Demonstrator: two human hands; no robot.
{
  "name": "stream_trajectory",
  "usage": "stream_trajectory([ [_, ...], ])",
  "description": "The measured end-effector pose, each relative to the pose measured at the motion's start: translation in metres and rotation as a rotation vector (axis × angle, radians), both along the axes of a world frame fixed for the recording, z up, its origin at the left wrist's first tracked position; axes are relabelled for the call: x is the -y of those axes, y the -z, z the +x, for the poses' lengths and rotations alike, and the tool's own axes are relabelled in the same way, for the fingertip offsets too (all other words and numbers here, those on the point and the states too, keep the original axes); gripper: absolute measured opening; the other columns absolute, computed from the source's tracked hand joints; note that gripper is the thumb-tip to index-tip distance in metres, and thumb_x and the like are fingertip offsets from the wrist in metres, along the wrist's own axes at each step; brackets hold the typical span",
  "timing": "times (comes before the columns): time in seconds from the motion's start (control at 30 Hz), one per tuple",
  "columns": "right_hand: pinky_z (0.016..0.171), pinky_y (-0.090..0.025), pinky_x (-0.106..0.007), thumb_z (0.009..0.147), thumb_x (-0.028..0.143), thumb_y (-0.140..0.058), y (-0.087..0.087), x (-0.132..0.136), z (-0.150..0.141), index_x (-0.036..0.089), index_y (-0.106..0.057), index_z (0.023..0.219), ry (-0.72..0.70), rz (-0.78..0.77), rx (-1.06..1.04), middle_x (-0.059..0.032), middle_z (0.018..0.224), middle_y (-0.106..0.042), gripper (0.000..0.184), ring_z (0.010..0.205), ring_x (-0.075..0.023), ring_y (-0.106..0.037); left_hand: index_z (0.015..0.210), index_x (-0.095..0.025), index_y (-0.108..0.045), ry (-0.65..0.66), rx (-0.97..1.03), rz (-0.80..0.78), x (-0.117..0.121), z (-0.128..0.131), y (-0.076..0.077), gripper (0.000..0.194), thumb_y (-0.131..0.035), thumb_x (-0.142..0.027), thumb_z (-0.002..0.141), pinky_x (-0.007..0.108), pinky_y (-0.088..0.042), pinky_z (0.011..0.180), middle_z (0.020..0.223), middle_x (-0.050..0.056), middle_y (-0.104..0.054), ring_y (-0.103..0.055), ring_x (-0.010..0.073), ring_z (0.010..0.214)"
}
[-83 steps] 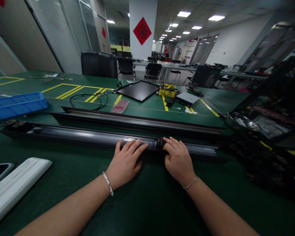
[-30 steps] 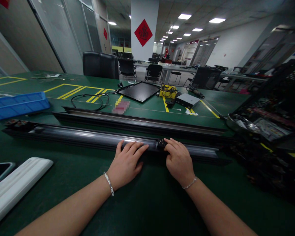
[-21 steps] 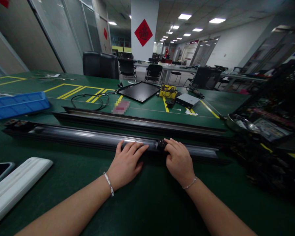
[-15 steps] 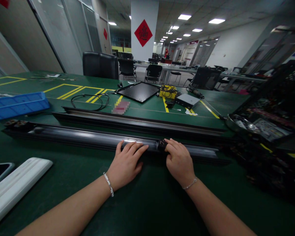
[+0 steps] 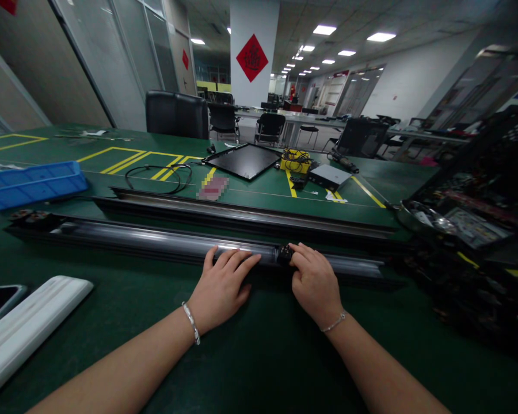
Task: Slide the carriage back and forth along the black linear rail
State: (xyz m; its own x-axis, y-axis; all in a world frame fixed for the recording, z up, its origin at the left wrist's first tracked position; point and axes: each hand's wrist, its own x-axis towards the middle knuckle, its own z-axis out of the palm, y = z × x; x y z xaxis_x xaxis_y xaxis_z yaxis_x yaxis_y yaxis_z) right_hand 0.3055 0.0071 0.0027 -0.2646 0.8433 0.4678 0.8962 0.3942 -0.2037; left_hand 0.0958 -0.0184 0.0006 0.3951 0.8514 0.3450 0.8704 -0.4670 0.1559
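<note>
The near long rail (image 5: 155, 242) lies on the green table (image 5: 259, 362), in front of the far rail (image 5: 250, 213). The small black block (image 5: 284, 253) is already in the near rail's groove, right of the middle. A dark end piece (image 5: 34, 218) sits at its left end. So those parts look placed, but I cannot tell if the block is fixed, so that may be left. I see no such block in the far rail. The left hand (image 5: 221, 287) is spread loosely, fingertips on the near rail, pinching nothing. The right hand (image 5: 315, 282) has bent fingers touching the block; I cannot tell if they grip it.
</note>
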Motion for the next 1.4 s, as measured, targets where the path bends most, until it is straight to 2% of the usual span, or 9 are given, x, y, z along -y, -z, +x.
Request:
stream_trajectory([
  [0.53, 0.097, -0.038, -0.042, 0.069, 0.000, -0.041, 0.0037, -0.0016, 0.0025, 0.020, -0.055, 0.072, 0.005, 0.066, -0.018, -0.0066, 0.112, -0.065, 0.025, 0.111, -0.0219, -0.055, 0.131, -0.032, -0.041, 0.000, 0.010, -0.004, -0.0001, 0.0001, 0.0003, 0.055, -0.053, -0.023, 0.078, 0.053, -0.015, 0.106, 0.127, 0.003, -0.054, -0.043, 0.0245, 0.119],
  [1.4, 0.096, -0.039, -0.042, 0.069, 0.002, -0.043, 0.0012, -0.0008, 0.0019, 0.020, -0.056, 0.071, 0.030, 0.045, 0.005, -0.0059, 0.114, -0.064, 0.022, 0.112, -0.0234, -0.054, 0.131, -0.031, -0.041, 0.000, 0.013, -0.009, -0.0004, 0.0000, 0.0005, 0.053, -0.052, -0.023, 0.079, 0.054, -0.014, 0.106, 0.127, 0.004, -0.054, -0.044, 0.0242, 0.118],
])
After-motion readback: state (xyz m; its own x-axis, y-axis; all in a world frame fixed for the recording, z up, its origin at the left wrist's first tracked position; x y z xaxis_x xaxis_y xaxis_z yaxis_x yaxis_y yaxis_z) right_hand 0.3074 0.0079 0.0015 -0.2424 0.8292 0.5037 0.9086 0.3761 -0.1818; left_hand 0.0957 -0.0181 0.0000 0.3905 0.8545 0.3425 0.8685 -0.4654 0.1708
